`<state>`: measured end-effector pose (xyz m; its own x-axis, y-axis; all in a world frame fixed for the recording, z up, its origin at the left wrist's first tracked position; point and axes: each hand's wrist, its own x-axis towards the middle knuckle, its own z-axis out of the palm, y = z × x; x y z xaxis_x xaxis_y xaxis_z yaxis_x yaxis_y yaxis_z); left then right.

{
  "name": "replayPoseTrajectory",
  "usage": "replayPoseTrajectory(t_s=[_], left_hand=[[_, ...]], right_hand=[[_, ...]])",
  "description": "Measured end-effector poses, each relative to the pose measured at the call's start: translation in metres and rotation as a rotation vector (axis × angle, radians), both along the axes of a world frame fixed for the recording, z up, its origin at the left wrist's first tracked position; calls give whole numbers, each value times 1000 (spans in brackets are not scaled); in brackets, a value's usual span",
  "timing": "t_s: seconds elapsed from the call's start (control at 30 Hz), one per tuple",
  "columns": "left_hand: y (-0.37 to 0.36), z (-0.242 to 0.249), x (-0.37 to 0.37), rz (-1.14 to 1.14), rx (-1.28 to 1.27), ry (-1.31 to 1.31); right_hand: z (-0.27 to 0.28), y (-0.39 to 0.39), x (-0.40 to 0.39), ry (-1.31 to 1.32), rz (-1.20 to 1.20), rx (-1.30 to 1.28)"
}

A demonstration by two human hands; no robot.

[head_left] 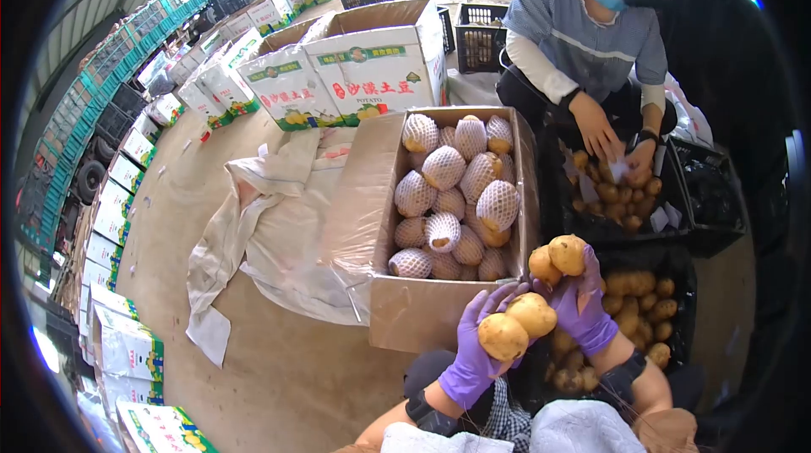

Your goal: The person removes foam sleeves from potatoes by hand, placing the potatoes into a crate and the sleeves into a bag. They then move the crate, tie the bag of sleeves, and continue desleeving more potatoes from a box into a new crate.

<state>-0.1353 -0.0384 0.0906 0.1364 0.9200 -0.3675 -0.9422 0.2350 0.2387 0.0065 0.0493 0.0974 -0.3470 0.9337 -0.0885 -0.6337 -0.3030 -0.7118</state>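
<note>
Left hand (475,352) grip holding 2 potatoes (517,326), frame bottom centre; right hand (585,311) grip holding 2 more (557,259). 1 open box (422,309) of netted potatoes at centre.

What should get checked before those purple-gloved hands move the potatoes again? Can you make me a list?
1. Left hand has a firm grip on its two potatoes: ok.
2. Right hand is holding its two potatoes: ok, though they sit high on the fingertips.
3. Room in the cardboard box of netted potatoes: cannot tell, it looks nearly full.
4. Co-worker's hands are apart from the box: ok.
5. Foam nets on the held potatoes: not ok, they are bare.
</note>
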Motion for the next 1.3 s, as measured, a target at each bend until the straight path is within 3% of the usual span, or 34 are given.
replayPoseTrajectory(t_s=[0.03,0.1,0.13,0.17,0.23,0.27,0.37,0.43,0.5,0.53,0.6,0.67,0.73,0.77,0.87,0.9,0.97,1.07,1.1,1.13,1.17,1.2,1.27,1.3], left_hand=[[1,3,-4,49,17,-8],[3,4,-11,152,48,-18],[6,3,-13,182,47,-4],[9,2,-15,212,46,9],[15,-2,-19,249,29,-5],[17,-4,-21,261,13,-9],[21,-7,-23,301,-35,11],[20,-5,-22,331,-39,-11],[19,-3,-19,399,-55,-14],[19,-2,-18,379,-73,-19],[17,-3,-14,339,-106,-23],[16,-45,-2,117,-230,138],[9,-34,10,-106,-291,271],[6,0,10,-148,-344,340],[4,-10,13,25,-277,217],[7,-11,16,218,-279,247],[13,-37,21,393,-110,559],[29,-25,12,460,-178,422],[29,-32,11,449,-172,440],[30,-37,9,439,-166,458],[33,-38,6,450,-170,453],[33,-39,2,455,-183,446],[33,-35,3,453,-220,441],[33,-32,4,426,-189,448]], right_hand=[[9,8,-13,-152,-36,220],[43,54,-37,-74,203,131],[76,100,-53,151,481,-188],[77,164,-81,177,649,71],[136,235,-137,-160,336,594],[165,247,-163,129,371,56],[161,225,-196,22,361,424],[110,170,-170,-323,520,680],[69,98,-117,-721,638,1348],[75,55,-85,-699,829,1009],[35,16,-47,-900,609,1262],[-7,-5,-20,-831,495,969],[-41,-24,3,-643,441,542],[-50,-29,14,-579,441,287],[-34,-8,21,-318,382,-300],[-1,6,5,-249,389,-313],[42,57,-28,-146,471,-279],[130,186,-116,-80,635,182],[154,225,-147,-46,588,273],[170,256,-175,6,401,209],[202,227,-185,-43,187,130],[198,234,-191,-90,201,268],[161,236,-181,-322,453,432],[153,190,-151,-334,398,383]])
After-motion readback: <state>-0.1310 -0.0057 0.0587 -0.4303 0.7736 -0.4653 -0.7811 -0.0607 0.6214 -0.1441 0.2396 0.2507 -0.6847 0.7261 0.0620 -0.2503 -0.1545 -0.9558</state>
